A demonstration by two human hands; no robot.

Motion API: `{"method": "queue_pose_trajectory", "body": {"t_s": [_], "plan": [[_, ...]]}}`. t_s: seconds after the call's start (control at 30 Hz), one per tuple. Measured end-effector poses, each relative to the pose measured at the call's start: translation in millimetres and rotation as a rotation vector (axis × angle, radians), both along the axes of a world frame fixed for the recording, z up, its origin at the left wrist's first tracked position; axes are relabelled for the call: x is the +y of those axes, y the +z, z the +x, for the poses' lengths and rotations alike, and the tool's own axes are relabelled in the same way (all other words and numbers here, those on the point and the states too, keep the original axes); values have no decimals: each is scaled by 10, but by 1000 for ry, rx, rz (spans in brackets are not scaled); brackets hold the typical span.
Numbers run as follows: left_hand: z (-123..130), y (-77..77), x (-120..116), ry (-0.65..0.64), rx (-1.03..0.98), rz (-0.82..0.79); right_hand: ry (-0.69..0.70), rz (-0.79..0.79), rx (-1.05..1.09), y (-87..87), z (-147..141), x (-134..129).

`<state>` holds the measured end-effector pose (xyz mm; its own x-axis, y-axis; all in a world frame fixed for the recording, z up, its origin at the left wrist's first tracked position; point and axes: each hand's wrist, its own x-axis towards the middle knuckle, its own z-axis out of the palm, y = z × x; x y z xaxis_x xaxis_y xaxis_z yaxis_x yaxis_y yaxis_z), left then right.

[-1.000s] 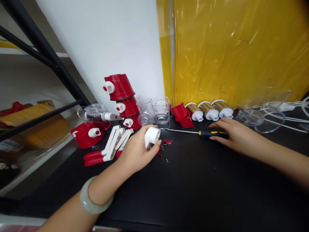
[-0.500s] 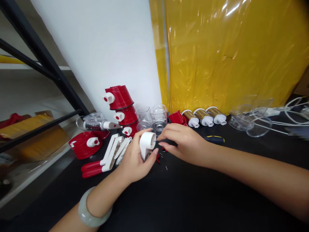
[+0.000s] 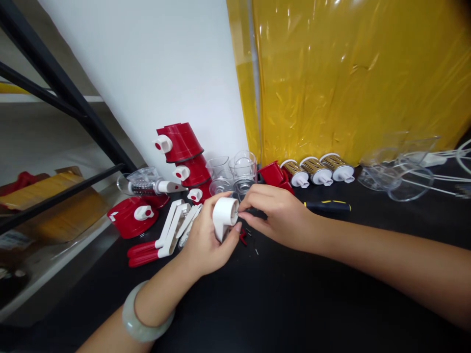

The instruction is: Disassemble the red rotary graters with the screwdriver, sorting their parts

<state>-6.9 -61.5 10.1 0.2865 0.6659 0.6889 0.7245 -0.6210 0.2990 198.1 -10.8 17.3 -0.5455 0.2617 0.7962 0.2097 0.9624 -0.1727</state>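
My left hand [image 3: 210, 240] is wrapped round a white plastic part [image 3: 223, 214] with a round hollow end that faces right. The fingertips of my right hand [image 3: 274, 213] are pinched at the mouth of that hollow end, on a tiny thing too small to make out. Small metal pins [image 3: 256, 251] and a little red piece [image 3: 243, 238] lie on the black table just beyond and below the hands. Left of my left hand are white handles with red grips [image 3: 143, 254].
Red bases [image 3: 180, 142] are stacked at the back beside clear cups [image 3: 243, 166]. Metal grater drums [image 3: 316, 171] stand right of a red part [image 3: 275, 175]. A dark screwdriver [image 3: 329, 206] lies behind my right forearm. Clear plastic parts [image 3: 397, 174] and white cables sit far right.
The fingertips of my right hand have closed together and moved left to the mouth of the white part. The view has shifted slightly.
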Motion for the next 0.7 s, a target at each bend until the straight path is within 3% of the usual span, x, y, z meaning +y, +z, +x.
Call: {"method": "queue_pose_trajectory", "body": {"t_s": [0.7], "plan": [[41, 9, -15, 12, 2, -31, -132, 123, -10, -79, 10, -65]]}}
